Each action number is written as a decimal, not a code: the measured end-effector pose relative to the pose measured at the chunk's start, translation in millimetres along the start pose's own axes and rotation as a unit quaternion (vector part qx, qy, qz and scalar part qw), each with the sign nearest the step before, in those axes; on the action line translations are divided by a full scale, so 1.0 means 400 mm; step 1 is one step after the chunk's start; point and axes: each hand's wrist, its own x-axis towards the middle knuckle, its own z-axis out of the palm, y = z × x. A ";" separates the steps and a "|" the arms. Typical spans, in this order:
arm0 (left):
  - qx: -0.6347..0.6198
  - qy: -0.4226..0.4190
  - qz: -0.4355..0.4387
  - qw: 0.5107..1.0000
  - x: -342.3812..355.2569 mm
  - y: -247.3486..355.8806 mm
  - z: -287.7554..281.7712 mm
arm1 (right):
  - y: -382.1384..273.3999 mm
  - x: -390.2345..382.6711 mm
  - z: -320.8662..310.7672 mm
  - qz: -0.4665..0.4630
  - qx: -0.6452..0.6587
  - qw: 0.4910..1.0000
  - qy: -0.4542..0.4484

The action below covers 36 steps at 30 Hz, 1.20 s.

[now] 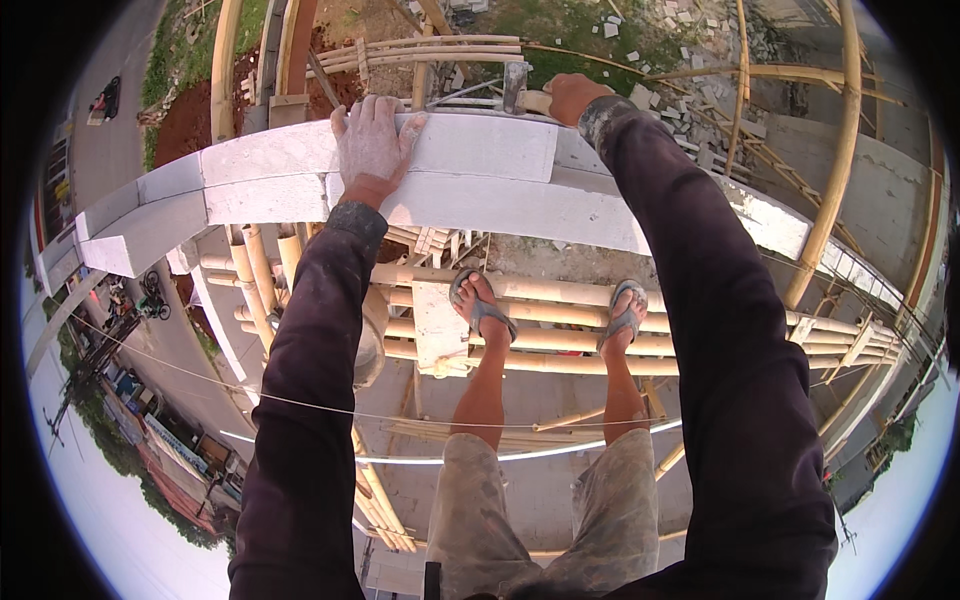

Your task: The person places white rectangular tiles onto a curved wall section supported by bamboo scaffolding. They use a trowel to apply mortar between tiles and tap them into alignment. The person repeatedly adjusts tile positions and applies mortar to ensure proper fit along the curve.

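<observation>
My left hand [375, 145], coated in pale dust, rests on a white block [475, 145] in a curved wall, its fingers spread over the upper edge. My right hand [568, 98] grips the pale handle of a hammer [515, 87], whose dull head is just above the upper block. A second row of white blocks [515, 205] runs beneath. My feet, in dark flip-flops [485, 310], stand on bamboo poles [560, 340] with a light board [440, 325] beside the left foot.
Upright bamboo poles [830, 200] flank the wall at the right and back. Below lie rubble [620, 25], red soil and a road [110, 140] with parked motorbikes [150, 295] at the left. A thin cord crosses below the platform, near a long white pipe [560, 450].
</observation>
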 end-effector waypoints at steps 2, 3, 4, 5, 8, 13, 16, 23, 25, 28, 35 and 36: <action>-0.031 -0.009 0.002 0.999 0.001 -0.011 -0.012 | -0.035 -0.061 -0.044 -0.028 0.007 0.998 0.062; -0.035 -0.023 0.005 0.999 0.008 -0.026 -0.016 | -0.056 -0.094 -0.068 -0.023 0.012 0.996 0.082; -0.054 -0.025 0.021 0.998 0.010 -0.051 -0.021 | -0.079 -0.143 -0.079 -0.044 0.015 0.986 0.159; -0.040 -0.029 0.010 0.999 0.008 -0.091 -0.029 | -0.103 -0.184 -0.094 -0.087 0.040 0.976 0.194; -0.032 -0.010 0.006 0.999 0.010 -0.199 -0.033 | -0.167 -0.292 -0.131 -0.178 0.086 0.951 0.238; -0.016 0.076 0.029 0.997 -0.010 -0.278 -0.009 | -0.275 -0.364 -0.085 -0.317 0.067 0.896 0.303; -0.023 0.066 0.013 0.997 -0.014 -0.277 -0.002 | -0.316 -0.352 -0.035 -0.314 -0.008 0.919 0.239; -0.025 -0.003 -0.023 0.999 -0.008 -0.269 -0.027 | -0.337 -0.358 -0.009 -0.366 0.027 0.875 0.316; -0.029 0.009 -0.025 0.999 -0.010 -0.266 -0.025 | -0.340 -0.357 -0.013 -0.250 -0.031 0.952 0.172; -0.027 0.032 -0.014 0.999 -0.002 -0.270 -0.014 | -0.331 -0.350 -0.013 -0.242 -0.035 0.960 0.133; -0.029 0.020 -0.016 0.999 -0.016 -0.273 -0.008 | -0.233 -0.383 -0.012 -0.171 -0.006 0.981 0.087; -0.033 0.026 -0.010 0.999 -0.011 -0.275 -0.011 | -0.213 -0.372 -0.024 -0.189 0.018 0.973 0.132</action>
